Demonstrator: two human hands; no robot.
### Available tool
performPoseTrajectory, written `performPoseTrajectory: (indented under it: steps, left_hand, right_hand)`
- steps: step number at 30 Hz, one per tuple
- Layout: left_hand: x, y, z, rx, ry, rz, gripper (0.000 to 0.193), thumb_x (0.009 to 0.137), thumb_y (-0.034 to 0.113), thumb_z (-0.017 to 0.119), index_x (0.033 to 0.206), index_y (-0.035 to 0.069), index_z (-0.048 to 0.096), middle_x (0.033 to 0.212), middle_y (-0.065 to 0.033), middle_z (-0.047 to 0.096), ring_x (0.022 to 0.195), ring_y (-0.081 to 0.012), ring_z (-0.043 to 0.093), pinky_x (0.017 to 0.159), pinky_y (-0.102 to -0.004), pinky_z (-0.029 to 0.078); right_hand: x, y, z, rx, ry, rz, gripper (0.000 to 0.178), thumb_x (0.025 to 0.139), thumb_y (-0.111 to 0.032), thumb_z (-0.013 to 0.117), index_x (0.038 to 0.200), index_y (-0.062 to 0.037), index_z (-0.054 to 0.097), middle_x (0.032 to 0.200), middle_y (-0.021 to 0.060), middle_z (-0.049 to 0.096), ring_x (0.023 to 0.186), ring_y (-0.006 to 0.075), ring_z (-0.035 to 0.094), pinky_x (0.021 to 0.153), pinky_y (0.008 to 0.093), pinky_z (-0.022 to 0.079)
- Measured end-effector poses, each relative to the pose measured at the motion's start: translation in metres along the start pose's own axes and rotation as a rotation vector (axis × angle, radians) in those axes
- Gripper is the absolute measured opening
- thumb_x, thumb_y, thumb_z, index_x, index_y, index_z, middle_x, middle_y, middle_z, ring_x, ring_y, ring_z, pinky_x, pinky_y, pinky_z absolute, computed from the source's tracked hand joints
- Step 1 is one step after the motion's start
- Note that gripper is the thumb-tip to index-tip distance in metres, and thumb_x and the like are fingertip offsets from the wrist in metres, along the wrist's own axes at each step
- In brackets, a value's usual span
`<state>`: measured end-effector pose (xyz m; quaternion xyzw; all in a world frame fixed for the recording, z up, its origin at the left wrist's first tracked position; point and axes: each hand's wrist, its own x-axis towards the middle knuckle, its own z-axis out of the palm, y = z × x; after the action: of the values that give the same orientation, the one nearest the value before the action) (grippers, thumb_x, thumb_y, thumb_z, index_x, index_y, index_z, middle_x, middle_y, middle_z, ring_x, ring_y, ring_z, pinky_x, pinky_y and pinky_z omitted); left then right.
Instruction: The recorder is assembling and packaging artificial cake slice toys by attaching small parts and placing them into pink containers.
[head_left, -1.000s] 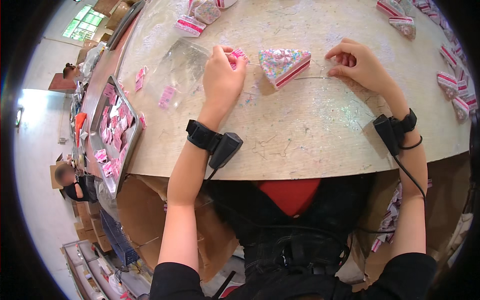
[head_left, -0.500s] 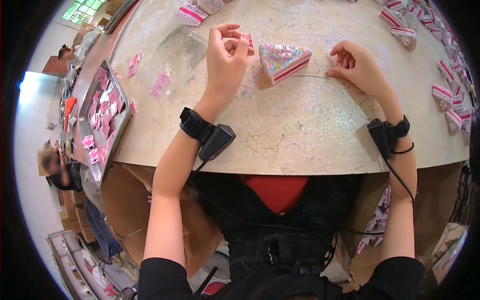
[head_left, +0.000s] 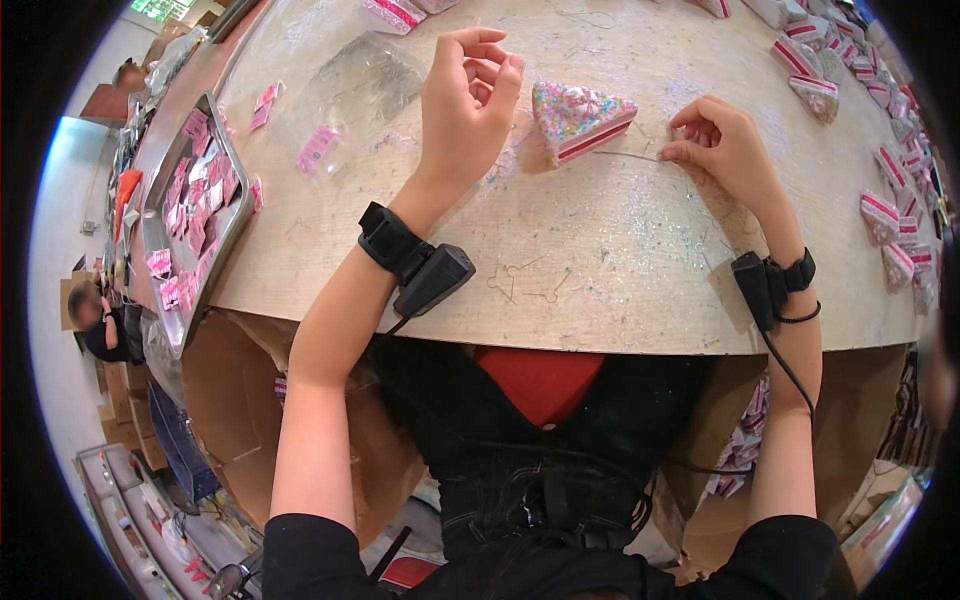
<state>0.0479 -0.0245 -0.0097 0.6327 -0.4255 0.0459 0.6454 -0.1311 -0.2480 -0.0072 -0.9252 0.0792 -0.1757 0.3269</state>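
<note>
Closest to me, the worker in a black shirt (head_left: 310,560) is sitting up against the curved edge of the tabletop (head_left: 620,315), a black wrist device (head_left: 435,280) riding on the left forearm and another (head_left: 755,288) on the right. Bent wire pieces (head_left: 548,296) are lying just in from the edge, and glitter is sparkling beyond them. The right hand (head_left: 728,150) is curling, its thumb tip reaching the end of a thin wire (head_left: 628,154); I can't tell whether it is gripping it. That wire is running toward the lower edge of a toy cake slice (head_left: 585,120), which is resting on the tabletop between the two hands, sprinkles facing up. The left hand (head_left: 468,110) is hovering beside it, fingers loosely bent and thumb apart, released. To its left, a clear plastic sheet (head_left: 360,85) is lying near a metal tray (head_left: 247,185) that is holding pink tags (head_left: 200,190). More cake slices (head_left: 900,210) are piling up along the far right, and another person (head_left: 103,330) is sitting well off to the left.
</note>
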Motion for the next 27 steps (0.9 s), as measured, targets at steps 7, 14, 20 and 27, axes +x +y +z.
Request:
performPoseTrajectory:
  steps: [7,14,20,27]
  left_hand:
    - [0.0,0.0,-0.001,0.005,0.004,0.036,0.025,0.089,0.009,0.064,0.109,0.001,0.051,0.09,-0.006,0.06,0.067,-0.006,0.055,0.055,-0.0199,0.045]
    - [-0.003,0.007,-0.002,-0.018,-0.014,0.125,0.027,0.088,0.009,0.065,0.109,0.001,0.05,0.09,-0.0064,0.061,0.065,-0.0046,0.056,0.053,-0.0185,0.043]
    - [-0.009,0.017,0.004,-0.065,-0.071,0.141,0.028,0.086,0.006,0.066,0.108,0.002,0.05,0.086,-0.0072,0.063,0.058,-0.0048,0.057,0.048,-0.0184,0.042]
    - [-0.013,0.026,0.005,0.02,-0.134,0.2,0.028,0.085,0.004,0.066,0.107,0.003,0.049,0.083,-0.0049,0.063,0.054,-0.0054,0.057,0.046,-0.0182,0.04]
  right_hand:
    - [0.0,-0.002,-0.002,0.017,-0.033,0.015,0.033,0.069,-0.022,0.085,0.089,-0.0021,0.068,0.075,0.0009,0.058,0.065,0.0089,0.048,0.06,0.0234,0.042]
    - [0.0,-0.009,-0.001,0.0,-0.04,0.053,0.034,0.07,-0.024,0.084,0.09,-0.0013,0.068,0.077,0.0012,0.058,0.066,0.0093,0.048,0.061,0.0239,0.043]
    - [-0.002,-0.002,0.001,-0.007,-0.041,0.066,0.033,0.071,-0.021,0.083,0.091,-0.0017,0.066,0.077,0.0001,0.055,0.065,0.0086,0.046,0.061,0.024,0.042]
    - [-0.001,-0.007,0.0,0.003,-0.032,0.088,0.033,0.07,-0.021,0.084,0.09,-0.0016,0.066,0.075,-0.0005,0.053,0.065,0.0084,0.043,0.061,0.0241,0.041]
